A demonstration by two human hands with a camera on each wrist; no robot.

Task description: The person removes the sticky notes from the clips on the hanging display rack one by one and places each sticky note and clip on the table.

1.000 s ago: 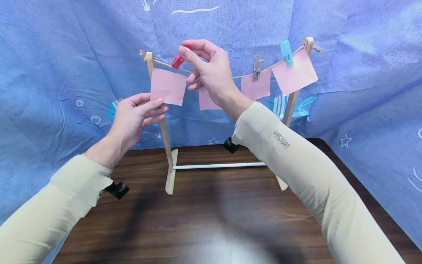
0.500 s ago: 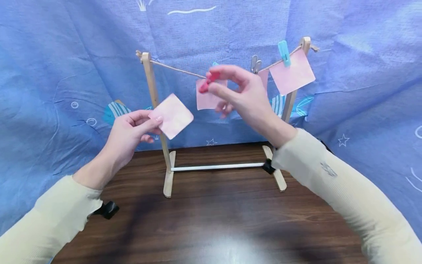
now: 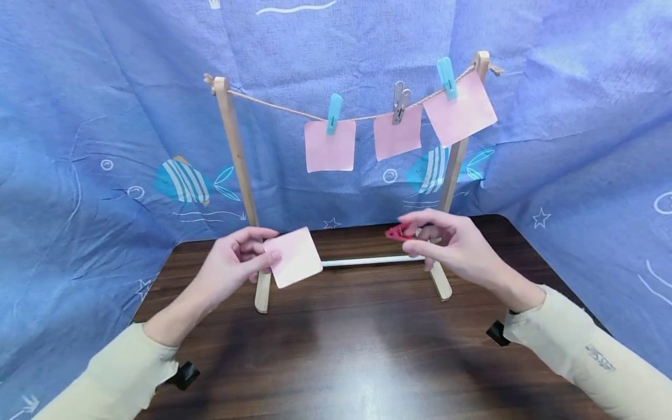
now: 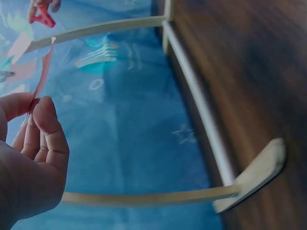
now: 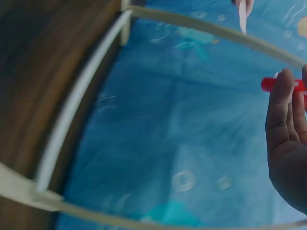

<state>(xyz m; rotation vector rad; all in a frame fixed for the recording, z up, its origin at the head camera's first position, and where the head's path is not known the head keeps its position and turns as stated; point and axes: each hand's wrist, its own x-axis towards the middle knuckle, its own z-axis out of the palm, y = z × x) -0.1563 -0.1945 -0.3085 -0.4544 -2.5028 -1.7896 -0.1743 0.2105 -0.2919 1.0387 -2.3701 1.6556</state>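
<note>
Pink paper (image 3: 295,257) is pinched between the thumb and fingers of your left hand (image 3: 238,255) in the head view, in front of the wooden stand (image 3: 238,146). Your right hand (image 3: 459,245) pinches a red clip (image 3: 396,233), well apart from the paper. Above, three pink sheets (image 3: 329,154) hang on a rope (image 3: 273,106): one under a blue clip (image 3: 334,114), one under a metal clip (image 3: 401,105), and one under a second blue clip (image 3: 447,78) near the right post. White rod (image 3: 367,261) spans the stand low down, over the brown table (image 3: 336,361).

Your left wrist view shows the paper nearly edge-on, clamped by thumb and fingers, the red clip beyond it.

Your right wrist view shows the red clip partly hidden behind your fingers, and the paper farther off at the top.
</note>
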